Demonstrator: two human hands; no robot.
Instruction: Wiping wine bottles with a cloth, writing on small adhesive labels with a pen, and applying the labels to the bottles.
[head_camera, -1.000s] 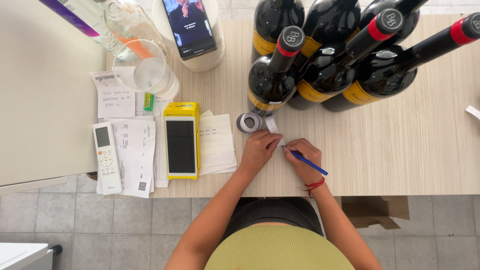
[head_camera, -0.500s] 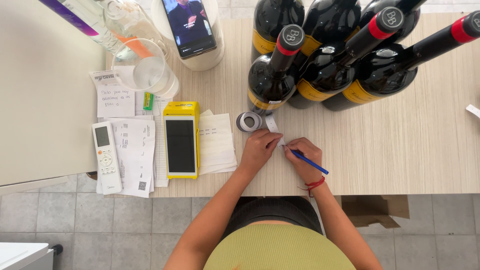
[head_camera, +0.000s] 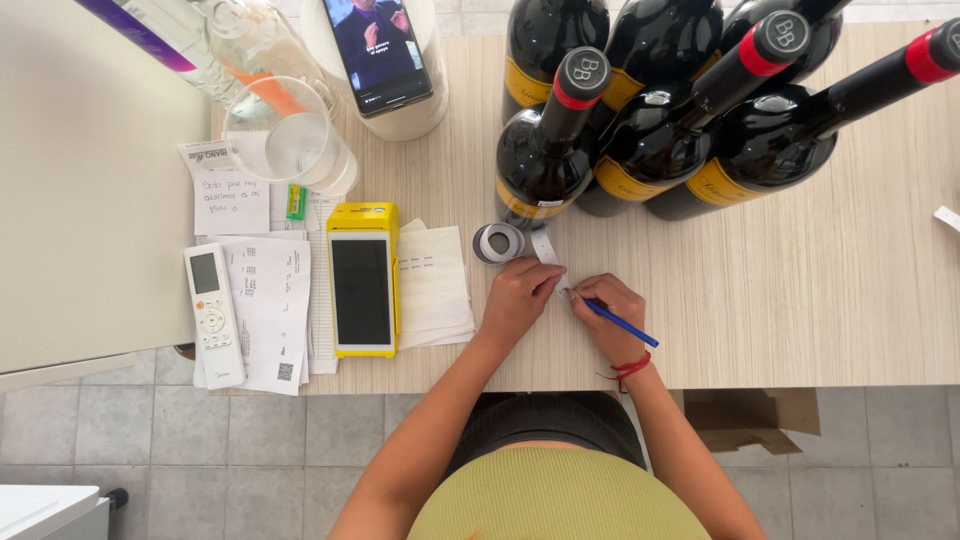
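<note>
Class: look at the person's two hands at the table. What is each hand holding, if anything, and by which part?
The right hand holds a blue pen near its writing tip. The left hand pins the white label strip down at its free end.

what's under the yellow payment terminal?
The yellow payment terminal lies on white paper sheets that stick out on both sides, on the wooden table. How far the sheets run underneath is hidden by it.

The scene is evenly and brightly lit — shadows are kept soft. Glare is seen on the dark bottles (head_camera: 640, 150); edges are slightly stretched.
</note>
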